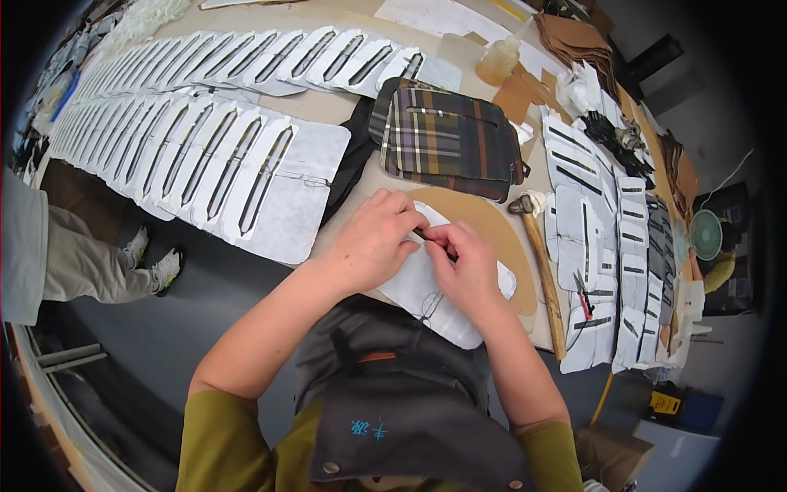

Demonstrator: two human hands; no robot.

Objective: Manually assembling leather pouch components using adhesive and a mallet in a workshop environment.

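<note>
A white-backed panel [398, 287] with rounded corners lies at the table's front edge, partly over a round tan board [479, 215]. My left hand [369, 242] rests on it, with thumb and fingertips closed at the dark edge of a slit. Opposite it, my right hand [467, 266] pinches the same dark strip between thumb and forefinger. The fingers hide most of the slit. Dark thread or cord lies on the panel's near part. Just right of the board, a hammer [537, 271] with a wooden handle lies lengthwise.
Overlapping rows of white slit panels [316, 143] spread over the table's left and back. Plaid fabric pieces [447, 135] are stacked ahead. At right lie more white panels [574, 221] and red-handled snippers [585, 303]. A glue bottle [498, 61] stands behind. Another person [82, 254] is at far left.
</note>
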